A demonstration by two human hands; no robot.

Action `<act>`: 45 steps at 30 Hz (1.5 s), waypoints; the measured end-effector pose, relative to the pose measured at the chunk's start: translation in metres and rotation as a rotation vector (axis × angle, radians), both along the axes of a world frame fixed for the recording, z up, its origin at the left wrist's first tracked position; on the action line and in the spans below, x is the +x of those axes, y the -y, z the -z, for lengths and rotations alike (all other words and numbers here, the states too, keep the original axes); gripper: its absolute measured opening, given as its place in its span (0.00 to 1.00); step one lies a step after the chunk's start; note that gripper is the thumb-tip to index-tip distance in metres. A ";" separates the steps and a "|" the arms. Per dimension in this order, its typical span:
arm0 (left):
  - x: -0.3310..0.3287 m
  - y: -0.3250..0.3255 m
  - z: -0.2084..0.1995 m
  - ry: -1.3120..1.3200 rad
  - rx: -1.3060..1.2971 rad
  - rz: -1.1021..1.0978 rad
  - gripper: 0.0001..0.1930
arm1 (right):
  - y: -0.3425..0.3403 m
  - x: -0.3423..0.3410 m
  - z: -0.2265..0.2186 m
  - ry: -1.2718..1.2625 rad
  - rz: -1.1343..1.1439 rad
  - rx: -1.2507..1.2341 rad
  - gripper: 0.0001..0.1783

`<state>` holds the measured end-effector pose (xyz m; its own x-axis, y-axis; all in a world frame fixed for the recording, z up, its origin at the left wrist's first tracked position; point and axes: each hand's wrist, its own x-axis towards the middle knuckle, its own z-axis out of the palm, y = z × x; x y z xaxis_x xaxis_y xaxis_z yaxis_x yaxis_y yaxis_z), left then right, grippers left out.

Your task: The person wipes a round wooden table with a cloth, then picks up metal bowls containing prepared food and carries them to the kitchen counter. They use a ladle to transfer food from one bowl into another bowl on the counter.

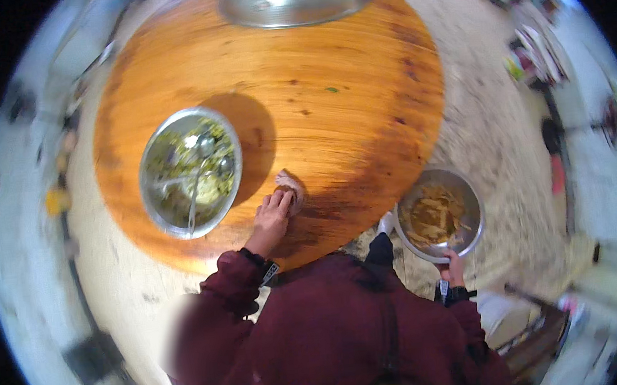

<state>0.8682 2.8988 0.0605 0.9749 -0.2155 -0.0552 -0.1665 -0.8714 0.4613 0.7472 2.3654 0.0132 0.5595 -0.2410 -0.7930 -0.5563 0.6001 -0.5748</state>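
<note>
My left hand [271,218] is closed on a bunched, pinkish-grey cloth [295,188], pressed against the top of a round wooden table [333,133]. My right hand [452,268] grips the near rim of a metal bowl [476,209] off the table's right edge. Brownish strips of food and some liquid lie in that bowl. Left of the cloth, a larger metal bowl [147,193] stands on the table. It contains chopped green food [211,185] and a metal spoon or ladle [193,200] leaning on its near rim.
A large shiny metal basin or lid [295,4] rests at the table's far edge. Dark stains and a small green scrap [332,90] mark the wood. Behind my right arm is a dark wooden piece of furniture [536,334]. Various items line the walls.
</note>
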 end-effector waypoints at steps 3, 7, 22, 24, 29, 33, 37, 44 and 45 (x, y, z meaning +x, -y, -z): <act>-0.011 0.021 -0.001 -0.036 0.076 -0.200 0.20 | 0.057 0.053 0.032 -0.033 -0.142 0.000 0.12; -0.003 0.067 -0.008 -0.077 -0.282 -0.433 0.13 | 0.122 0.107 0.055 0.006 -0.196 0.000 0.14; 0.295 -0.104 -0.059 0.077 -0.014 -0.684 0.10 | 0.198 0.227 0.023 -0.108 -0.376 -0.131 0.02; 0.315 -0.141 -0.019 0.040 0.088 -0.710 0.10 | 0.198 0.228 0.011 -0.138 -0.357 -0.123 0.04; 0.344 -0.183 0.071 -0.028 0.295 -0.747 0.18 | 0.197 0.229 -0.007 -0.241 -0.380 -0.079 0.02; 0.345 -0.159 0.094 -0.031 0.053 -0.824 0.21 | 0.201 0.230 -0.003 -0.212 -0.434 -0.091 0.03; 0.328 -0.098 0.081 0.097 0.336 -0.617 0.22 | 0.196 0.247 0.016 -0.244 -0.478 -0.121 0.03; 0.268 0.113 0.062 0.137 0.234 -0.506 0.27 | 0.177 0.297 0.045 -0.261 -0.708 -0.102 0.05; 0.262 0.156 0.060 0.119 0.219 -0.532 0.26 | 0.178 0.302 0.046 -0.253 -0.728 -0.052 0.05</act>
<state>1.1297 2.7433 0.0001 0.9482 0.3091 0.0735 0.2800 -0.9224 0.2660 1.0495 2.1873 -0.0327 0.3946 0.0778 -0.9155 -0.9185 0.0080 -0.3952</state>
